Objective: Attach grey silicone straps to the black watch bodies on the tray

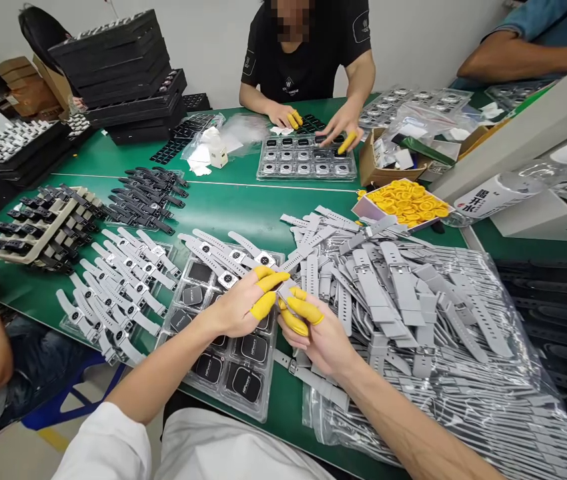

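My left hand, with yellow finger cots on its fingertips, is closed in a pinch over the clear tray. What it grips is mostly hidden by the fingers; a dark edge shows there. My right hand, also in yellow finger cots, pinches a grey watch strap, its end meeting the left fingertips. Beneath my left forearm lies the clear plastic tray with square black watch faces in its pockets. Several watches with grey straps rest across its far end. A large pile of loose grey straps spreads beside my right hand.
Finished-looking grey-strapped watches lie left, near black straps and a beige rack. A yellow finger-cot box and a water bottle stand right. Opposite, a co-worker's hands work over another tray.
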Demonstrator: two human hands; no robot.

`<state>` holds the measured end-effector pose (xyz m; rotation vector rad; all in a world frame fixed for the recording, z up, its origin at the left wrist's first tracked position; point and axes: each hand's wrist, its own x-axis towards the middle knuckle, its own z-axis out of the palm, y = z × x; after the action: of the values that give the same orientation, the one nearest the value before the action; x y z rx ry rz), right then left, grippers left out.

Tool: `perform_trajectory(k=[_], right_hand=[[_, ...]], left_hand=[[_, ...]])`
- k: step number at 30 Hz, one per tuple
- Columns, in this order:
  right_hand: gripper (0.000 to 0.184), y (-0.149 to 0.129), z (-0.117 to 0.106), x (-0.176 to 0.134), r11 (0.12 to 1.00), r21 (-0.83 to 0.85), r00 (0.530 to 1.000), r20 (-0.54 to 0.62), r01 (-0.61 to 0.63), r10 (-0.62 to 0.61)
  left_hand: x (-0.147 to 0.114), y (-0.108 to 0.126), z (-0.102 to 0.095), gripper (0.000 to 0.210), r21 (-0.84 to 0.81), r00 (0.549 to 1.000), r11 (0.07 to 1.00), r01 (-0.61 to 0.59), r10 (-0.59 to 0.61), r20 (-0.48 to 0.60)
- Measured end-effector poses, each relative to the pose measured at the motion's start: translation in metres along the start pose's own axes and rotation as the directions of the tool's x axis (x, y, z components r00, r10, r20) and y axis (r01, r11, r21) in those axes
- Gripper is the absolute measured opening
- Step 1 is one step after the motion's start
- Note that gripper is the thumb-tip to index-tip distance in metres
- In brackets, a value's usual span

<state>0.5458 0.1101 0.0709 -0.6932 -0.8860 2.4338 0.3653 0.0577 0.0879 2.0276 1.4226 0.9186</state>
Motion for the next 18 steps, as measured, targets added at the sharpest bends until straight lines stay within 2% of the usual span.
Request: perform_trajectory(k=[3, 6, 10, 12, 14, 18], right_hand=[[0.039, 0.0, 0.002, -0.001, 0.999, -0.028, 0.999, -0.026, -0.028, 0.027], [0.042, -0.002, 0.005, -0.004, 0.995, -0.074, 0.997, -0.056, -0.065, 0.061], [0.045, -0.006, 0.006, -0.009, 0.99, -0.121, 0.993, -0.095, -0.076, 0.065], [0.044, -0.005, 0.003, -0.009, 0.985, -0.16, 0.992, -0.12, -0.066, 0.047], [0.044, -0.001, 0.0, -0.008, 0.974, -0.209, 0.989, -0.135, -0.087, 0.059], [0.05, 0.008, -0.006, -0.006, 0.942, -0.231, 0.964, -0.164, -0.242, 0.207]], left_hand=[[0.001, -0.002, -0.001, 0.042, 0.113, 1.0, 0.994, 0.008, -0.011, 0.027], [0.001, -0.006, -0.001, 0.042, 0.087, 0.995, 0.995, 0.039, -0.047, 0.092], [-0.001, -0.011, 0.002, 0.044, -0.184, 0.989, 0.973, 0.141, -0.131, 0.067], [0.0, -0.014, 0.006, 0.047, -0.391, 0.979, 0.901, 0.188, -0.206, -0.003], [0.001, -0.014, 0.011, 0.044, -0.546, 0.953, 0.817, 0.186, -0.286, -0.103], [0.007, -0.008, 0.015, 0.056, -0.729, 0.886, 0.668, 0.149, -0.418, -0.203]])
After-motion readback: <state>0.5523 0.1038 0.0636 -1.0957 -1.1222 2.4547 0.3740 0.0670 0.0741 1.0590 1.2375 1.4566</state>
